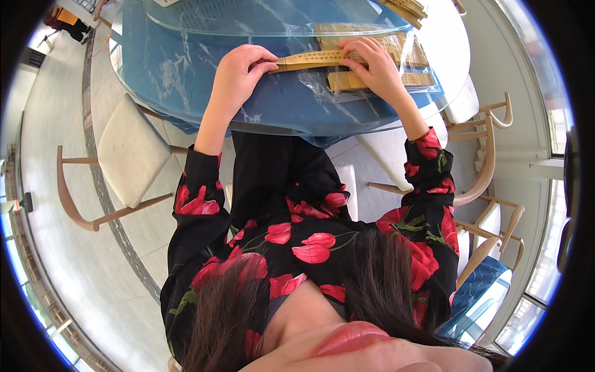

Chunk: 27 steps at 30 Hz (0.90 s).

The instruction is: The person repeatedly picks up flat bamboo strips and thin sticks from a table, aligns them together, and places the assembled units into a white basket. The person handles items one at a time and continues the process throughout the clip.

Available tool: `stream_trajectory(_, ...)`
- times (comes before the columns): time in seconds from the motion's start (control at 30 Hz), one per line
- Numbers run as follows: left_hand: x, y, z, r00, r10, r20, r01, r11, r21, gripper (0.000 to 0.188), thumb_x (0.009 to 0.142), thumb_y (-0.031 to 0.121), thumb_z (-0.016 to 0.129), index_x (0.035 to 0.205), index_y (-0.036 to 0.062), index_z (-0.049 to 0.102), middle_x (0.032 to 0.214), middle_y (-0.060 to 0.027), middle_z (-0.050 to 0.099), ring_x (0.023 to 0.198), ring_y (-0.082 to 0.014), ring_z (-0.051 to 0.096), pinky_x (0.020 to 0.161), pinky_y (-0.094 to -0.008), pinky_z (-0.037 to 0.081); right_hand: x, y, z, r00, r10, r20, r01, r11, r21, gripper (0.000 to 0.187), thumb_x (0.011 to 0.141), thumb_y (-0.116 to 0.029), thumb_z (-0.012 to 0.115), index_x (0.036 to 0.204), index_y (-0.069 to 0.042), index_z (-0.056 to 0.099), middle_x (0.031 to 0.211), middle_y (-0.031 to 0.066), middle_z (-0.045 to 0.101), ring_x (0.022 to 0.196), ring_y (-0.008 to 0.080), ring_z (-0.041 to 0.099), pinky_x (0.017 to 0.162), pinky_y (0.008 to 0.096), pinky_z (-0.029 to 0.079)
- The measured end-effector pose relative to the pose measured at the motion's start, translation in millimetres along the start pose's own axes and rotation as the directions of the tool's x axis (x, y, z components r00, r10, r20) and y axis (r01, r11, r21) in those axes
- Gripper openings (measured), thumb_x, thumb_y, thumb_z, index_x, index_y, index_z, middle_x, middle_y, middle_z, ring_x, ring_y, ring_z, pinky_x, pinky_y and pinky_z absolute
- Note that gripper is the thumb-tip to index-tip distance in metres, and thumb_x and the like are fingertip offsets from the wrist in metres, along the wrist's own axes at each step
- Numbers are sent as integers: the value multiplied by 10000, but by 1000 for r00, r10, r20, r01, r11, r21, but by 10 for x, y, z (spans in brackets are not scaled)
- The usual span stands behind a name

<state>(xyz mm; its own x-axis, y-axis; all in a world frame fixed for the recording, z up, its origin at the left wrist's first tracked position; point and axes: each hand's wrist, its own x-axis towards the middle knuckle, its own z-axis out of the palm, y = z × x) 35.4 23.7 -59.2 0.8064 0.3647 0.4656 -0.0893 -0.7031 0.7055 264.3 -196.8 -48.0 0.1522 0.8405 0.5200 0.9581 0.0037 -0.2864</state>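
Between my two hands stretches a narrow yellow-gold strip (313,59) with dark printed characters, slightly curved, above the table. My left hand (240,69) is closed, pinching the strip's left end between thumb and fingers. Toward the other end, my right hand (377,67) has its thumb and fingers closed on the same strip. Beneath and beside my right hand lie more gold printed pieces (347,82) and a crinkled clear plastic wrapper (317,84). A wider gold stack (396,44) shows under the plastic, partly hidden by my right hand.
The blue marbled table (173,74) has a raised round glass turntable (248,25). More gold strips (406,9) lie at the far right. A white-seated wooden chair (133,152) stands at left, and other wooden chairs (486,155) stand at right.
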Motion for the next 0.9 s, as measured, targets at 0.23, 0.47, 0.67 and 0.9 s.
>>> stream_trajectory(0.23, 52, 78, 42, 962, 116, -246, -70, 980, 188, 66, 905, 71, 699, 954, 28, 711, 824, -51, 677, 748, -198, 650, 659, -306, 496, 101, -152, -13, 991, -78, -106, 53, 974, -219, 242, 937, -278, 700, 1097, -102, 653, 1205, 50, 680, 1159, 289, 608, 995, 406, 476)
stream_trajectory(0.47, -9, 31, -227, 935, -285, -210, 157, 865, -476, 138, 1022, 124, 624, 1061, 11, 692, 880, -40, 714, 732, -116, 701, 662, -232, 524, 558, -156, -63, 990, -96, -98, 70, 968, -242, 127, 937, -211, 662, 999, -106, 699, 990, 31, 720, 1036, 263, 659, 926, 404, 504)
stream_trajectory(0.67, -75, 12, -403, 892, -443, -91, 269, 680, -682, 182, 1035, 108, 597, 1157, -12, 661, 970, -82, 736, 806, -173, 740, 725, -257, 572, 844, -78, -48, 921, -159, -357, 44, 950, -310, 206, 894, -225, 719, 1073, -127, 689, 1089, 18, 682, 1057, 275, 619, 899, 418, 498)
stream_trajectory(0.9, -133, 219, -274, 887, -404, -223, 164, 728, -666, 130, 1016, 65, 605, 1106, -21, 642, 971, -98, 737, 844, -184, 747, 731, -263, 564, 971, -900, 270, 878, -311, -364, 142, 895, -422, 217, 832, -211, 770, 1029, -141, 712, 1113, -13, 604, 1053, 216, 582, 872, 393, 457)
